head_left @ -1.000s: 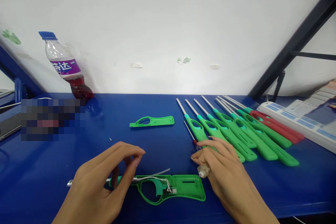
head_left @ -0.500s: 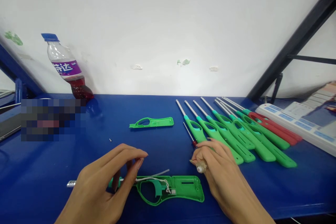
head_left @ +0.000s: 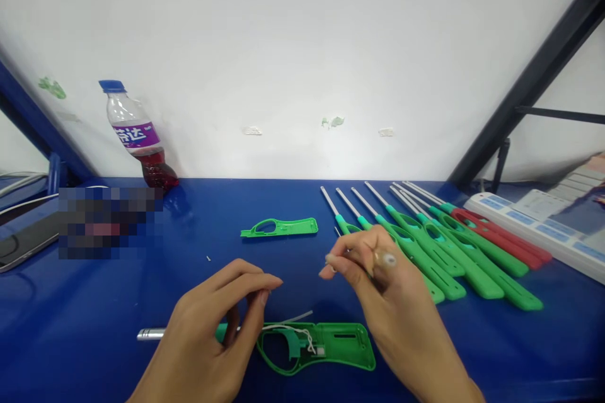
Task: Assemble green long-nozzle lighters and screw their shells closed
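Note:
An opened green gas lighter (head_left: 347, 346) lies on the blue table, its metal tube to the left. A teal trigger (head_left: 293, 345) and thin white wires (head_left: 302, 329) show inside the shell. My left hand (head_left: 217, 321) hovers over the tube end, thumb and fingertips pinched together; anything between them is too small to make out. My right hand (head_left: 382, 302) is closed around a screwdriver with a clear handle (head_left: 386, 259); most of the tool is hidden by the fingers. Its thumb and forefinger also pinch near a tiny pale thing I cannot identify.
A green shell half (head_left: 297, 227) and a tiny screw-like piece (head_left: 208, 258) lie behind my hands. Several green lighters (head_left: 482, 277) and red ones (head_left: 501, 236) sit at right, beside a white power strip (head_left: 529, 223). A drink bottle (head_left: 142, 138) stands back left, near a phone (head_left: 33, 233).
My right hand has moved up and left from beside the lighters, turning the screwdriver's handle end upward. My left hand keeps its pinch over the opened lighter. The whole view has shifted slightly.

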`<state>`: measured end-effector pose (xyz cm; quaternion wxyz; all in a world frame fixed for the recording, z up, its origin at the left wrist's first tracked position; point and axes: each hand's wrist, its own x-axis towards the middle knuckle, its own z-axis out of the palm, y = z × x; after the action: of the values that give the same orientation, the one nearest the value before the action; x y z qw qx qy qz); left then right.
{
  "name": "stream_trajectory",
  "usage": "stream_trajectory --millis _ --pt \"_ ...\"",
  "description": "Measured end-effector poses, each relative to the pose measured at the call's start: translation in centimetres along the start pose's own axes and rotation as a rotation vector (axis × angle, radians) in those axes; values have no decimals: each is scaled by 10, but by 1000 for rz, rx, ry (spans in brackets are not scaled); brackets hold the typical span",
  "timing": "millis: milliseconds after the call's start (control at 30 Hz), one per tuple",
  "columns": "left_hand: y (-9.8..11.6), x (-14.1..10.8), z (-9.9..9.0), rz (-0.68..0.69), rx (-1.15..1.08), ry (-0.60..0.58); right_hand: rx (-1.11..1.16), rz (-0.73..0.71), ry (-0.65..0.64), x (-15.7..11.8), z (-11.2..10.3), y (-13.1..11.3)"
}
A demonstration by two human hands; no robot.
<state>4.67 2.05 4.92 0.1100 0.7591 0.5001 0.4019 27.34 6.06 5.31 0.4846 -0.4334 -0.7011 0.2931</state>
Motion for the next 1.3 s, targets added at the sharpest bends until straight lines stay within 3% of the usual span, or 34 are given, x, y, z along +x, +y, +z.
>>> stream_trajectory --millis 133,267,600,800,933,1133,1300 --pt "0 6 -2 -56 -63 11 261 120 -85 19 22 -17" --pt "2 10 -9 -106 -165 17 358 227 -259 23 34 -23" --pt "12 17 -19 -261 -468 -40 543 328 -372 22 33 -30" --pt "12 14 -24 -259 -477 -25 578 343 -436 22 34 -31" --pt "9 11 -28 -245 -364 48 479 310 -455 22 34 -30" --pt "4 11 -37 -251 -267 192 -88 158 -372 12 37 -23" --pt "3 13 -35 -185 -221 247 -139 -3 -364 4 40 -26"
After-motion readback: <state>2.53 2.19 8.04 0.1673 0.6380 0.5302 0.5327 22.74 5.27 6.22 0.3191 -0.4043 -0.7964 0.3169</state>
